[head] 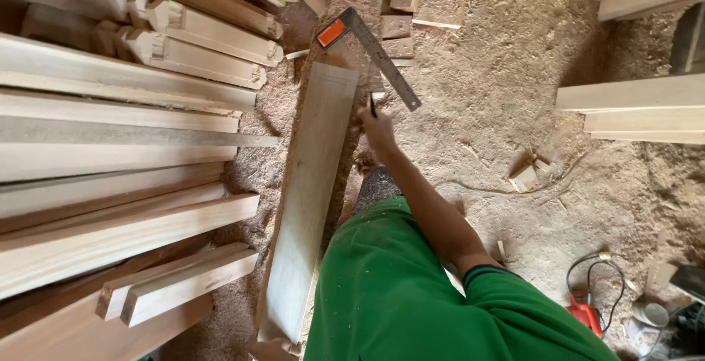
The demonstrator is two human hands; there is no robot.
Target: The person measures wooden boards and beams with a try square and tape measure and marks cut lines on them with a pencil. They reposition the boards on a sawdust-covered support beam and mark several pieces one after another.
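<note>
One plank (pixel 308 192) lies flat on the sawdust floor (pixel 507 111), its far end free for the metal square (pixel 374 52) just beyond. The right hand (pixel 377 127) is closed around a pencil beside its edge; stacked timbers (pixel 110 148) are kept left.

Stacked timber beams (pixel 110 148) wall off the left side of the sawdust floor (pixel 499 111), just beside the long plank (pixel 308 192). Right of the plank the floor lies open, broken by small offcut blocks (pixel 524 177), more beams (pixel 639 107) at the right edge and a corded power tool (pixel 587 309) at the lower right corner.
</note>
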